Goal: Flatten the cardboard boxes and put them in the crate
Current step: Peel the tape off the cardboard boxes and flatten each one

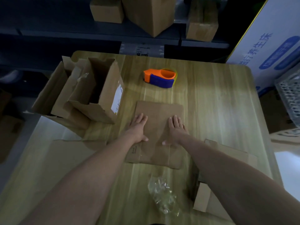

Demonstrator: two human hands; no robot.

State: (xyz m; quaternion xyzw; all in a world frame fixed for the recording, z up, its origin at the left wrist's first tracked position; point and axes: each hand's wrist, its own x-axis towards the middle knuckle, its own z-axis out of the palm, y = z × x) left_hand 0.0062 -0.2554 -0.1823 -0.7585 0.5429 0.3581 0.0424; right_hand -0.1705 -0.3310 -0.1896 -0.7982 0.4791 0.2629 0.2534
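Both hands, left hand and right hand, press spread fingers on the flattened box; released, its folds may spring up.

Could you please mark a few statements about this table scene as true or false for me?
1. The left hand and right hand both lie flat on the flattened cardboard. True.
2. The tape dispenser sits on that cardboard. False: it sits on the bare table beyond it.
3. The open box at the left stands unflattened. True.
4. The right hand holds the crumpled plastic. False: it lies untouched on the table, nearer the person.
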